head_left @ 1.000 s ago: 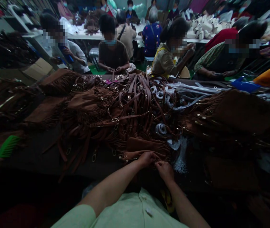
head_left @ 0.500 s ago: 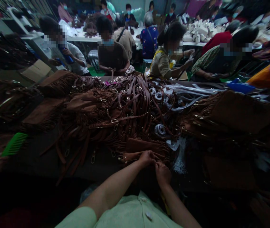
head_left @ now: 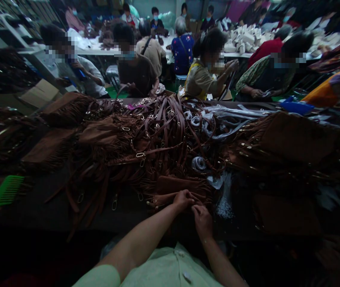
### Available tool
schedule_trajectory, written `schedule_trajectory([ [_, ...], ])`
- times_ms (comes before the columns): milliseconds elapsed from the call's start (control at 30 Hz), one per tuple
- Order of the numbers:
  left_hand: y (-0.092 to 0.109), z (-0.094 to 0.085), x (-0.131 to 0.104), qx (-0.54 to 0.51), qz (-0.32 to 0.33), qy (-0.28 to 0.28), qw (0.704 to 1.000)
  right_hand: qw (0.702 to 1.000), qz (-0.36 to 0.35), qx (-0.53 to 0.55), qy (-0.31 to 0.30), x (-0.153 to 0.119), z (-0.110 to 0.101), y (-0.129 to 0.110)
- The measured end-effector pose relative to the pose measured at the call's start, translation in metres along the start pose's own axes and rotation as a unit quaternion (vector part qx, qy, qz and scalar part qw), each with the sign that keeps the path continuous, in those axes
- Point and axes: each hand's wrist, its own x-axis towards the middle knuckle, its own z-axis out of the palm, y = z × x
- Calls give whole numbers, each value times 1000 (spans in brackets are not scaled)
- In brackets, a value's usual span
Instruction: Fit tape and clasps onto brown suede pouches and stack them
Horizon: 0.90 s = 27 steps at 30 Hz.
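Note:
A brown suede bag with fringes [head_left: 177, 184] lies on the table right in front of me. My left hand [head_left: 183, 200] is over its near edge, fingers pinched together; what they hold is too small to make out. Just right of it and a little nearer to me, my right hand [head_left: 202, 219] is closed too, thumb against fingers, with its contents hidden or too fine to see. A small gap parts the fingertips of the two hands. Beside the bag on the right lies a bunch of thin clear plastic strands [head_left: 225, 201] with pale ends.
Brown straps with metal clasps [head_left: 170, 131] are heaped beyond the bag. Fringed bags pile up at left [head_left: 101, 131] and right [head_left: 295, 139]. A rolled pale cord [head_left: 198, 163] lies among them. At far left another person's hand holds a green comb [head_left: 7, 191]. Several people work across the table.
My hands have moved slightly apart at the fingertips, the right one a little lower. The green comb at the left has shifted down and left. The view has turned slightly.

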Motion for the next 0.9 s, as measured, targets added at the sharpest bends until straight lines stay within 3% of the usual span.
schedule_trajectory([
  [133,-2,1,2,-77,8,0,997,998,-15,-40,55,4,4,-7],
  [333,4,2,2,-248,-11,-1,969,995,17,-100,13,17,2,-13],
  [533,12,-3,-5,-242,-29,12,970,985,27,-167,-6,26,-3,-17],
  [633,24,-8,-7,-132,-33,5,991,985,33,-171,-16,29,-5,-14],
  [733,59,-17,8,89,54,13,994,987,55,-149,-27,30,-5,-12],
  [800,91,-22,28,248,152,24,956,987,68,-145,-32,30,-5,-11],
  [900,131,-23,66,420,258,-19,870,986,68,-152,-28,29,-5,-10],
])
